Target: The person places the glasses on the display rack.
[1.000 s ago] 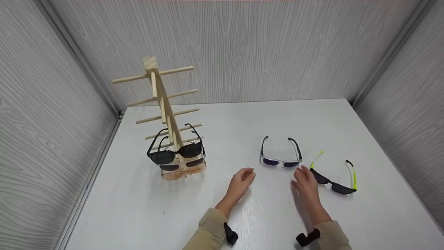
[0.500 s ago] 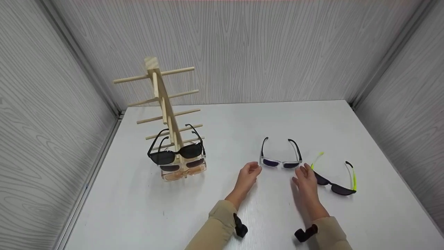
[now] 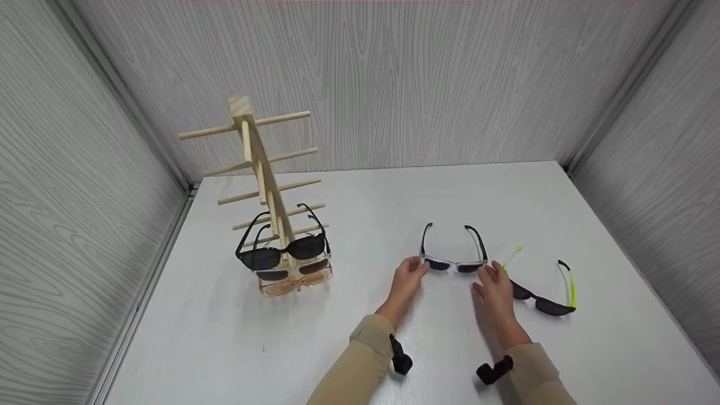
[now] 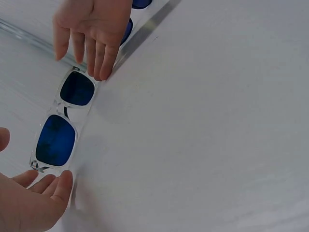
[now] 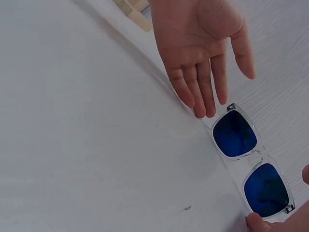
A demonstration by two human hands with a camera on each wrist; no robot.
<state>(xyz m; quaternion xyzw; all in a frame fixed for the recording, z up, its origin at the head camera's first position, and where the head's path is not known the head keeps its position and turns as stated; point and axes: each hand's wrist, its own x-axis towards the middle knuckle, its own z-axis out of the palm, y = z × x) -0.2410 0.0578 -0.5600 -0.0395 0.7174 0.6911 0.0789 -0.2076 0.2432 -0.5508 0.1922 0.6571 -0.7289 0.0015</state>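
Note:
Clear-framed sunglasses (image 3: 437,265) with dark blue lenses and black temples lie on the white table, temples spread toward the back. My left hand (image 3: 406,284) is at their left corner, fingers extended and loosely bent. In the left wrist view, its fingertips (image 4: 63,181) lie at the frame's end; whether they touch it is hard to tell. My right hand (image 3: 496,292) is by the right corner, fingers relaxed, thumb apart. From the right wrist view, the blue lenses (image 5: 265,191) sit between both hands. Neither hand grips anything.
Black sunglasses with yellow-green temples (image 3: 553,306) lie just right of my right hand. A wooden display stand (image 3: 261,163) with pegs rises at the left. Black sunglasses (image 3: 263,259), clear-framed dark ones and orange-tinted ones (image 3: 280,288) hang low on it. Grey wood-grain panels enclose the table.
My left hand has moved right and forward to the left corner of the clear-framed sunglasses. The right hand has barely shifted, and the sunglasses lie where they were.

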